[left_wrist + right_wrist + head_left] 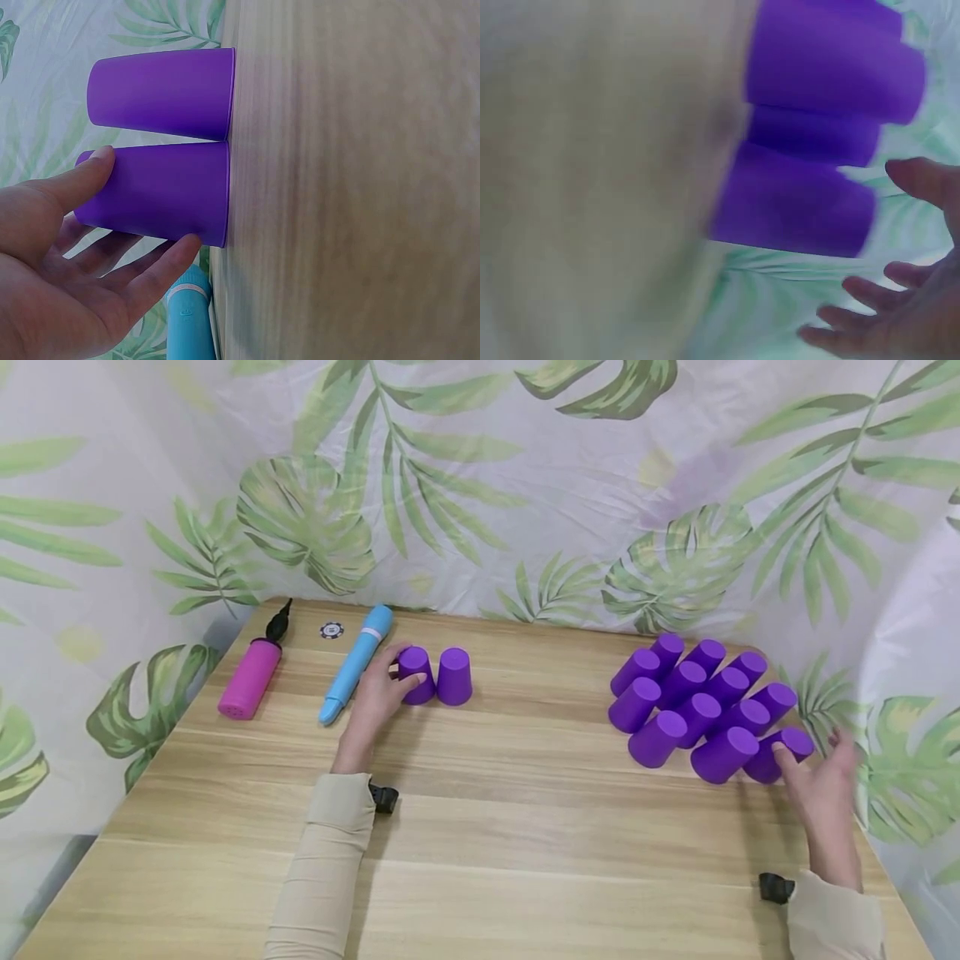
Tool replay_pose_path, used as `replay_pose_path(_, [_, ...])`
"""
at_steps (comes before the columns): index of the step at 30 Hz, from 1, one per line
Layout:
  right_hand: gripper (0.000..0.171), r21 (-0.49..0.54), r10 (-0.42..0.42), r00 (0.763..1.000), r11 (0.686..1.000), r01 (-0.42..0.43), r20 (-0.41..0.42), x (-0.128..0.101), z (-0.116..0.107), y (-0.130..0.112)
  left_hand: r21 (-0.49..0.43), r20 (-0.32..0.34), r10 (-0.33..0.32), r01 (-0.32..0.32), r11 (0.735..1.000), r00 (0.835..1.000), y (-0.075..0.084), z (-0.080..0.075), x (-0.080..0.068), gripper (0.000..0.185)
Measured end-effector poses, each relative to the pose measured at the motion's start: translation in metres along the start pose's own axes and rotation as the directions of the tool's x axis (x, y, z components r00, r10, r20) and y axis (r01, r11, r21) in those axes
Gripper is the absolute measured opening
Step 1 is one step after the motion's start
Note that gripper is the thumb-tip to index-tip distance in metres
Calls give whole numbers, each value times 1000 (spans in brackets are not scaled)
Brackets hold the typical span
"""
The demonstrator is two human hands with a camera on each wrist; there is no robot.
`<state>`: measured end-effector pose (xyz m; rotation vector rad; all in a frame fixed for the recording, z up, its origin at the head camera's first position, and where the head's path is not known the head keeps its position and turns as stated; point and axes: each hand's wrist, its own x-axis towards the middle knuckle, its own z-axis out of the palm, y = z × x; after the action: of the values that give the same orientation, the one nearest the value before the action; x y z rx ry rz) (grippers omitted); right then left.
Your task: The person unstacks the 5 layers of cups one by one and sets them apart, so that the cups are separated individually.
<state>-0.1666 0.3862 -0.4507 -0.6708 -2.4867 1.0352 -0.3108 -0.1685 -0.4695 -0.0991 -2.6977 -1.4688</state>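
Two purple cups stand upside down, side by side, on the table's left half. My left hand (377, 692) holds the nearer-left cup (416, 662), thumb on one side and fingers round the other. Its neighbour, another purple cup (454, 678), is right beside it. Toward the right edge, my right hand (827, 792) is spread next to the end cup (767, 762) of a group of several upturned purple cups (701, 717). In the right wrist view, a gap shows between the spread fingers (877, 296) and the cup (795, 202).
A light blue stick-shaped object (356, 667) lies just left of my left hand. Further left are a pink hand pump (252, 681) with a black nozzle and a small round chip (332, 630). Behind the wooden table (540, 843) hangs a leaf-patterned sheet (465, 485).
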Motion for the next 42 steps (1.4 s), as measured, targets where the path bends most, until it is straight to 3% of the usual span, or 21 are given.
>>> replay_pose_path(2, [76,-36,-114,987,993,111,-110,-8,-1,-12,2,-3,-3,3,1000,1000,0,0,0,58])
replay_pose_path(4, [70,-89,-243,947,969,229,-210,-15,-2,-26,3,-6,-4,4,1000,1000,1,-1,0,58])
replay_pose_path(7, [61,-133,-420,847,907,399,-325,-26,0,-51,7,-6,-3,3,1000,1000,1,-1,0,58])
replay_pose_path(10, [53,-138,-517,758,851,508,-399,-39,4,-79,7,1,1,-1,1000,1000,2,0,-1,58])
replay_pose_path(12, [48,-109,-548,709,818,565,-444,-49,8,-101,7,2,2,-2,1000,1000,2,1,-1,58])
replay_pose_path(14, [45,-65,-568,675,785,616,-472,-58,15,-124,5,1,1,-1,1000,1000,1,0,-1,58])
replay_pose_path(16, [43,-10,-594,645,739,673,-481,-65,24,-144,4,-1,1,-1,1000,1000,1,0,-1,57])
replay_pose_path(19, [42,65,-653,620,664,745,-435,-68,44,-162,6,-5,5,-5,1000,1000,1,-1,0,57])
replay_pose_path(22, [43,147,-711,612,603,784,-346,-66,71,-174,9,-4,10,-10,1000,1000,1,-1,0,58])
replay_pose_path(25, [47,228,-758,615,573,787,-216,-66,103,-185,10,2,9,-9,1000,1000,0,-1,0,58])
replay_pose_path(28, [49,292,-783,620,584,757,-43,-71,141,-198,7,1,7,-7,1000,1000,0,0,0,58])
replay_pose_path(30, [51,330,-775,625,616,715,92,-76,166,-207,8,-1,9,-9,1000,1000,0,0,0,58])
replay_pose_path(35, [65,387,-641,652,766,513,405,-85,222,-233,6,-4,16,-16,1000,1000,0,1,0,58])
replay_pose_path(38, [74,370,-544,664,838,401,513,-84,250,-243,-2,-4,15,-15,1000,1000,1,1,-1,57])
replay_pose_path(42, [79,362,-494,674,868,341,550,-79,280,-249,-14,-3,16,-16,1000,1000,0,2,0,57])
